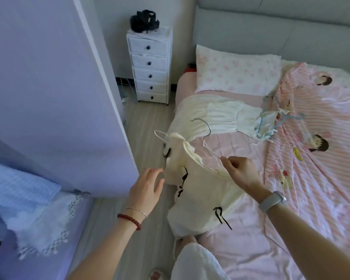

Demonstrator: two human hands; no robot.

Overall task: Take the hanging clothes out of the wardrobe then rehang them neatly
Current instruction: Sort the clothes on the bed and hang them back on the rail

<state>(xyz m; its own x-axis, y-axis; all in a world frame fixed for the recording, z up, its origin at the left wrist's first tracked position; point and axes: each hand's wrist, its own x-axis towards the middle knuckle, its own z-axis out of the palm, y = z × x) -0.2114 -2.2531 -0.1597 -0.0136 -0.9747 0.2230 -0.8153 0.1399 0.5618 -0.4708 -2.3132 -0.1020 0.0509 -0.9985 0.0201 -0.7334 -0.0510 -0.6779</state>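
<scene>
At nine o'clock the open lilac wardrobe door [55, 93] stands above a folded blue checked cloth [18, 188]; behind it, at eleven o'clock, a white five-drawer chest [150, 71] carries a black bundle [144, 21]. At centre the left hand [146, 188], fingers spread and loose, touches the edge of a cream garment with black ribbon bows [200, 188] lying on the pink bed [240, 239]. The right hand [240, 174] pinches a thin silver wire hanger [207, 136] at the garment's neckline, and at two o'clock a white pleated dress [224, 118] lies with pale blue hangers [279, 122].

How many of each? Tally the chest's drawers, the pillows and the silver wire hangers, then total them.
drawers: 5
pillow: 1
silver wire hanger: 1
Total: 7
</scene>
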